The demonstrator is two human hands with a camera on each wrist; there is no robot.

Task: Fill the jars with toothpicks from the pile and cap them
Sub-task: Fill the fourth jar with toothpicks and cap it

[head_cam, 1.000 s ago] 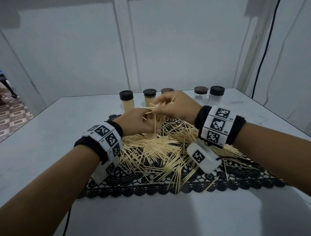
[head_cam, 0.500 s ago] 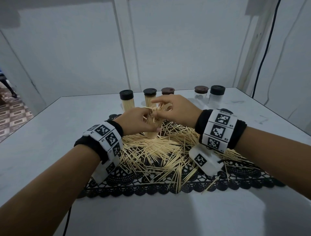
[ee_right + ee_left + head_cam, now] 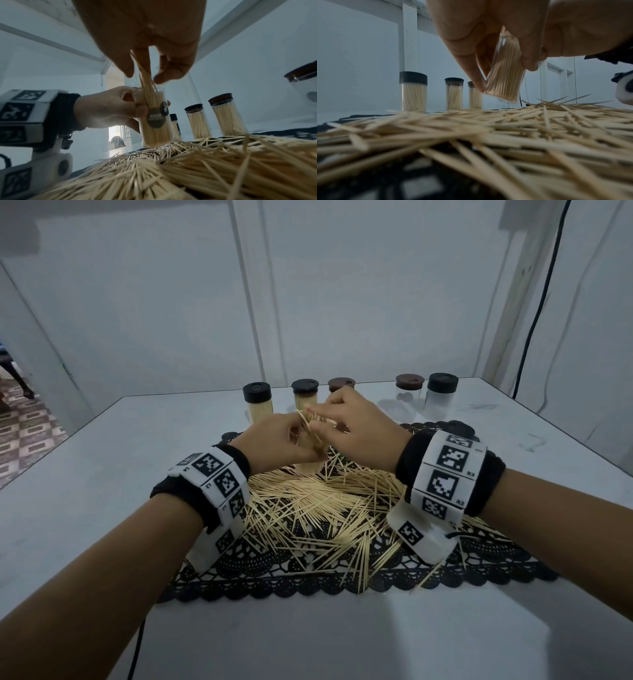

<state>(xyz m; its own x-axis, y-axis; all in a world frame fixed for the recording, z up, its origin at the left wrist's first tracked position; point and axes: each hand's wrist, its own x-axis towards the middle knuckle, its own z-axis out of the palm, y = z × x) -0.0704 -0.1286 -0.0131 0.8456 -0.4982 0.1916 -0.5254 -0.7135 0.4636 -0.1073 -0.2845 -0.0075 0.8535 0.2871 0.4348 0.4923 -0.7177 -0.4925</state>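
Observation:
My left hand (image 3: 281, 440) grips an open clear jar (image 3: 155, 121) packed with toothpicks, tilted slightly over the pile; the jar (image 3: 505, 75) shows between its fingers in the left wrist view. My right hand (image 3: 346, 422) pinches a bunch of toothpicks (image 3: 145, 79) whose lower ends sit in the jar's mouth. A loose pile of toothpicks (image 3: 318, 508) lies on a black lace mat (image 3: 342, 583). Three capped, filled jars (image 3: 413, 92) (image 3: 454, 93) (image 3: 475, 96) stand behind the mat.
Two clear empty-looking jars with dark caps (image 3: 409, 392) (image 3: 442, 395) stand at the back right of the white table (image 3: 102, 481). A wall runs close behind the table, and a black cable (image 3: 534, 313) hangs at the right.
My right hand has come down with its bunch so the toothpick ends now enter the jar's mouth. The left hand keeps its grip on the jar in about the same place.

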